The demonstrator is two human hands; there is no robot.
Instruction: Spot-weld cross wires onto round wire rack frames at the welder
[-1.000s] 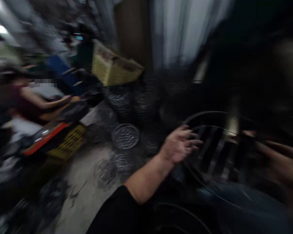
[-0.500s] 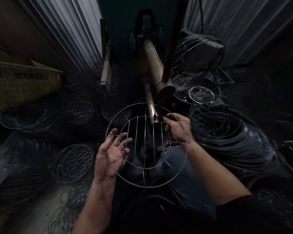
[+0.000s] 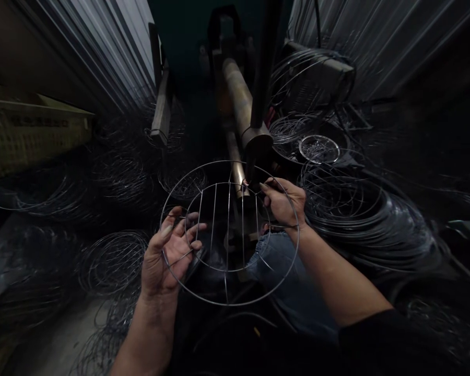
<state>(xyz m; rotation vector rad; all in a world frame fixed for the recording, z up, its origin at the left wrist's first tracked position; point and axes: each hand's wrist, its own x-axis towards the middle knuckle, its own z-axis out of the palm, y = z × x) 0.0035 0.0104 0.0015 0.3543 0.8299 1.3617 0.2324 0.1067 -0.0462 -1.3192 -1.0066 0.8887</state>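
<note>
A round wire rack [image 3: 227, 235], made of two rings joined by parallel bars and short spokes, hangs tilted in front of me. At its left edge my left hand [image 3: 172, 248] holds it, palm up, with the fingers loosely curled among the wires. My right hand [image 3: 284, 201] reaches within the outer ring at the far right, thumb and forefinger pinched by the inner ring; whatever is between the fingertips is too small and dark to make out. The rack's far side meets the lower brass-coloured arm [image 3: 235, 159] of a welding machine, below its thicker upper arm [image 3: 241, 99].
Stacked wire rings [image 3: 360, 235] stand close on my right. Behind them are a pan [image 3: 344, 143] and a small round dish [image 3: 319, 150] of metal bits. More racks [image 3: 115, 261] lie to the left. A yellow crate [image 3: 35, 136] sits at the far left.
The view has shifted slightly, so the machine appears further left and higher. My left hand and the rack's left side have moved a little left; the right hand stays by the inner ring.
</note>
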